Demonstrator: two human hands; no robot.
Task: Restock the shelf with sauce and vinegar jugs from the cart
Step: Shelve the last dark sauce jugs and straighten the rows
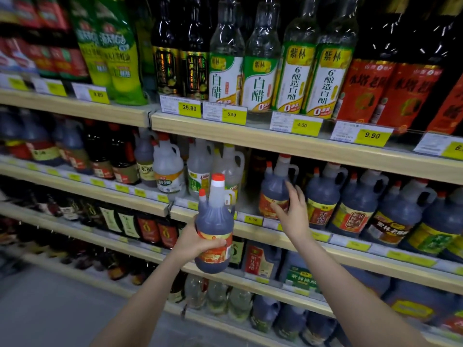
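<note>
My left hand (198,242) grips a dark vinegar jug (215,229) with a red cap and red-orange label, holding it upright in front of the second shelf (325,240). My right hand (293,209) reaches forward with fingers spread and touches the side of a matching dark jug (273,191) standing on that shelf. A dark gap lies on the shelf just left of this jug. The cart is out of view.
Clear white-vinegar jugs (200,169) stand left of the gap, and more dark jugs (350,201) line the shelf to the right. Tall bottles (260,61) fill the shelf above; lower shelves (275,281) hold boxes and jugs. Grey floor (50,309) shows at bottom left.
</note>
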